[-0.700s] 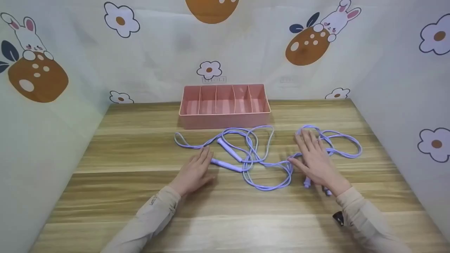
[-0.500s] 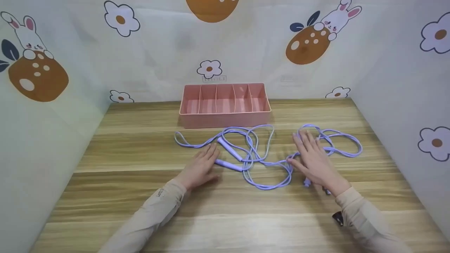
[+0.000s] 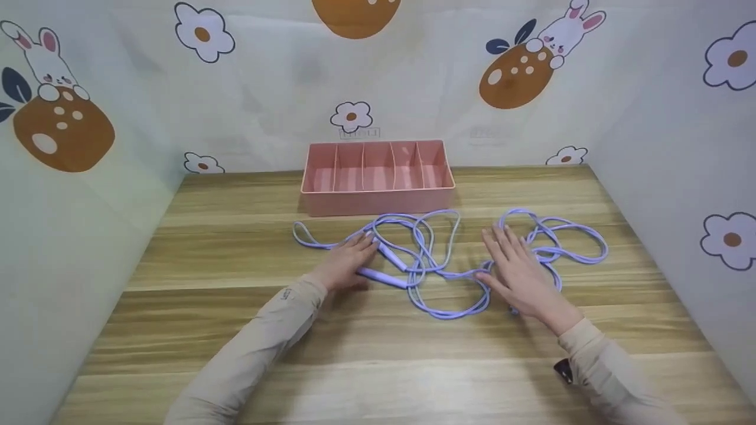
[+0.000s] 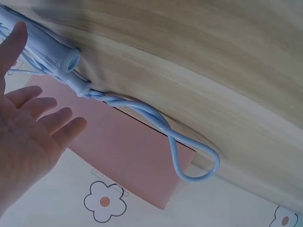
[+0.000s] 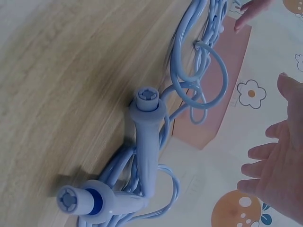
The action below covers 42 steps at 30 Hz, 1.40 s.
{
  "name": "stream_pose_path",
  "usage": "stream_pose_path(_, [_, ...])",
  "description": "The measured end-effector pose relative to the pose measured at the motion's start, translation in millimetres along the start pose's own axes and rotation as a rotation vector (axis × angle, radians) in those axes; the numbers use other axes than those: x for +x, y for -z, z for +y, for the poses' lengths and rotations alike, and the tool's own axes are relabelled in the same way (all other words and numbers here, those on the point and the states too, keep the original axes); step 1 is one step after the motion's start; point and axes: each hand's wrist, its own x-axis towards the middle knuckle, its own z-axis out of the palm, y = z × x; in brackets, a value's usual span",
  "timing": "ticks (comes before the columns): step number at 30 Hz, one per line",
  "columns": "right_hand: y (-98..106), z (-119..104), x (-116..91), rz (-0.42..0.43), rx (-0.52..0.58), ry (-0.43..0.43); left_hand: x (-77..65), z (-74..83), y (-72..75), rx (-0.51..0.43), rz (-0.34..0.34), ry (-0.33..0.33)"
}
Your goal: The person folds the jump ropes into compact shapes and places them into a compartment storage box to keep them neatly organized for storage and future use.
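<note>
Purple-blue jump ropes (image 3: 449, 315) lie in loose loops on the wooden table. Two of their handles, a lower handle (image 3: 384, 278) and an upper handle (image 3: 391, 258), lie left of the middle. My left hand (image 3: 345, 262) is over the outer ends of these handles; in the left wrist view it is apart from them, fingers extended. My right hand (image 3: 522, 280) is spread above the right-hand rope bundle and holds nothing. In the right wrist view, two more handles, an upright-looking handle (image 5: 147, 151) and a sideways handle (image 5: 128, 203), lie on the table below that hand.
A pink box (image 3: 381, 203) with several compartments stands at the back of the table (image 3: 207, 307), behind the ropes. Patterned walls (image 3: 266, 88) enclose the back and sides. A small black object (image 3: 563, 370) shows beside the right sleeve.
My left hand has moved right and slightly forward, now covering the ends of the two left handles. The right hand has shifted a little left. The ropes look unmoved.
</note>
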Motion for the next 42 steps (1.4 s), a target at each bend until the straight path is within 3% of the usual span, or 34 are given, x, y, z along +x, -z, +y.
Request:
stream_pose_path(9, [-4,-4,-1,-0.009,0.032,0.008,11.8,-3.7,-5.4,-0.012,-0.042,-0.004])
stream_pose_path(13, [-6,-5,-2,-0.009,0.043,0.004,13.8,-6.0,-9.3,0.041,0.026,-0.045])
stream_pose_path(19, [-6,-6,-2,-0.005,0.024,0.012,15.0,-4.8,-15.4,0.145,0.194,-0.153])
stream_pose_path(24, [-7,-10,-1,-0.004,0.016,0.047,10.4,1.1,-20.5,0.359,0.255,-0.215])
stream_pose_path(28, [-9,-12,0,-0.003,0.016,0.066,6.0,6.4,-21.0,0.524,0.238,-0.252])
stream_pose_path(32, [-12,-15,1,-0.009,0.006,0.072,5.6,8.5,-21.7,0.614,0.205,-0.262])
stream_pose_path(42, [-16,-27,5,-0.048,0.039,0.082,11.9,3.4,-23.9,0.589,0.19,-0.286])
